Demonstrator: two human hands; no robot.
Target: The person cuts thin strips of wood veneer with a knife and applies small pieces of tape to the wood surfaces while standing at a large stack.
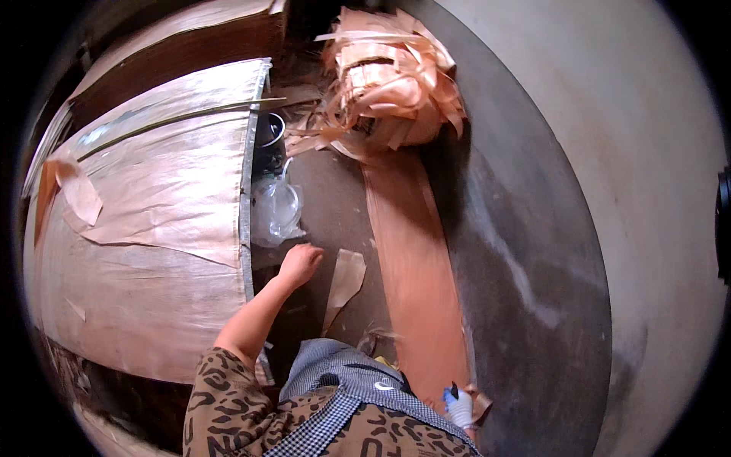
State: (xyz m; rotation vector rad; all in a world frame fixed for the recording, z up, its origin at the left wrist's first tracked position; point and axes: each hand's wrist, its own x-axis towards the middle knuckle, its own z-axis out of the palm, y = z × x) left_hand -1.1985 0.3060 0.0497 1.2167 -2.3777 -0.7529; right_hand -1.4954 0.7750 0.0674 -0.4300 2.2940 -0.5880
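My bare left hand (302,263) hovers beside the table edge, its fingers curled together with nothing visible in them. At the lower right, my gloved right hand (459,409) is at the near end of a long orange-tan strip that looks like wood veneer (417,266). A dark pointed bit shows at its fingers; what they grip is too small to make out. The strip lies along the floor, reaching a thick bundle of similar sheets and curled ribbons (396,84). A loose veneer scrap (346,282) lies between my left hand and the strip.
To the left stands a table covered in pale veneer sheets (175,198), with a thin stick (183,119) across it. A clear plastic bag (279,207) and a dark bucket (270,131) sit by its edge. Stacked sheets (175,53) rise behind; a pale wall (609,137) bounds the right.
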